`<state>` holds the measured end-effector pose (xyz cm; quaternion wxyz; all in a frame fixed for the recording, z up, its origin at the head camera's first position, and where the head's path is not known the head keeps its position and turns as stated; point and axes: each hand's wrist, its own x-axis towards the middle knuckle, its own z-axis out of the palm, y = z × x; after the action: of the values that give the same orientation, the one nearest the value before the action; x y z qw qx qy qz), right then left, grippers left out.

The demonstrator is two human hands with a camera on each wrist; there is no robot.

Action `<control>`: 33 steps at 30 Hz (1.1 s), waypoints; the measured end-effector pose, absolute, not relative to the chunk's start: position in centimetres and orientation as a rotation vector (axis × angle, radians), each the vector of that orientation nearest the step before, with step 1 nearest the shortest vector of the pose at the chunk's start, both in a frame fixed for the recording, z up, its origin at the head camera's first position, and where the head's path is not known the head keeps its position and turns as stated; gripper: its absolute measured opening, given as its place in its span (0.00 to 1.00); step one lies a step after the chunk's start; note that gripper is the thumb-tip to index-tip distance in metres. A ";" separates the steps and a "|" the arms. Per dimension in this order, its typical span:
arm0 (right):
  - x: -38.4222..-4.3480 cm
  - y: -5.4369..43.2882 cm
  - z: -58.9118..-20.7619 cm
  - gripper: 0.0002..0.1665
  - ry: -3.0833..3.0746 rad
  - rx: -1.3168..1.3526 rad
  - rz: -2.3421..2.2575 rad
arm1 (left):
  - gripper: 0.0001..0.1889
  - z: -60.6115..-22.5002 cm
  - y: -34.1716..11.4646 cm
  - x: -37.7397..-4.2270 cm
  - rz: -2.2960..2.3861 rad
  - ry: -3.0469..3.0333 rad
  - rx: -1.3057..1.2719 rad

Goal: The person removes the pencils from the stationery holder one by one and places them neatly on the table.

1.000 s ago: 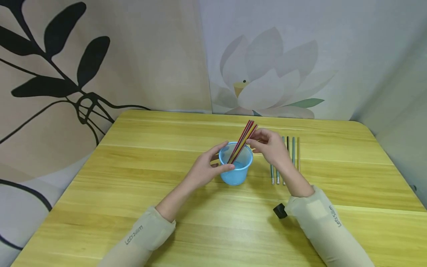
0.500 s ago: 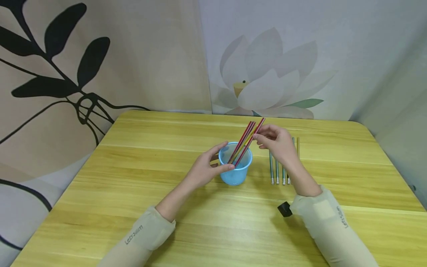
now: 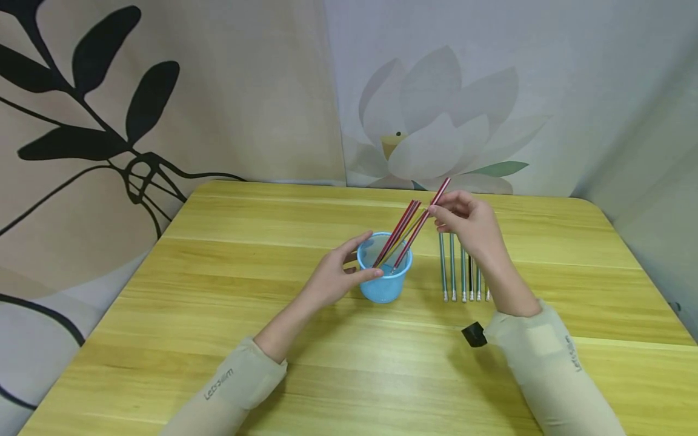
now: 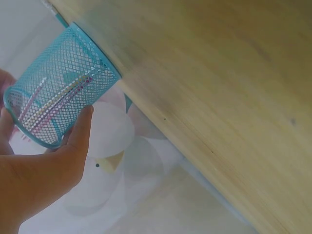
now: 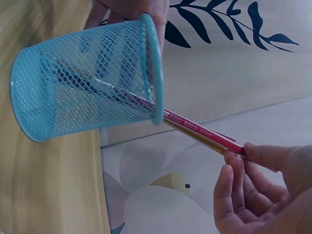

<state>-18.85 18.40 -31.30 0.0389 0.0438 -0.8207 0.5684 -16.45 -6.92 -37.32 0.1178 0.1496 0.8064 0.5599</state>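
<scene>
My left hand [image 3: 338, 275] holds a blue mesh pencil cup [image 3: 382, 292] by its side near the rim, thumb in front and fingers behind. The cup stands upright on the table. With thumb and fingertips, my right hand [image 3: 468, 225] pinches a red pencil [image 3: 440, 190] near its upper end. The pencil slants, its lower end still inside the cup. Several red pencils [image 3: 405, 217] and a yellowish one lean together in the cup. Through the mesh in the left wrist view, pencils [image 4: 58, 100] show inside the cup [image 4: 80, 53].
To the cup's right, several pencils [image 3: 444, 272], mostly teal with one black, lie side by side on the wooden table [image 3: 218, 303], eraser ends towards me. My right forearm overlaps some of them. A black block [image 3: 474, 334] sits at the right sleeve cuff. Printed walls stand behind the table.
My right hand has moved up and to the right, drawing the red pencil away from the bundle and partly up out of the cup. The left hand and cup have stayed put.
</scene>
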 end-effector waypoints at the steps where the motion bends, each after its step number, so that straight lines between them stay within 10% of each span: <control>1: -18.9 18.5 -31.2 0.19 -2.507 0.132 1.749 | 0.39 -37.3 -6.9 -16.4 1.639 2.360 0.437; 33: -18.5 22.4 -28.9 0.05 -1.967 0.066 2.117 | 0.39 -37.3 -7.0 -16.3 1.645 2.366 0.479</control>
<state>-18.53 22.37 -28.87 0.1251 0.0227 -0.6751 0.7267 -16.32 -6.95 -37.29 0.1102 0.1630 0.8050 0.5597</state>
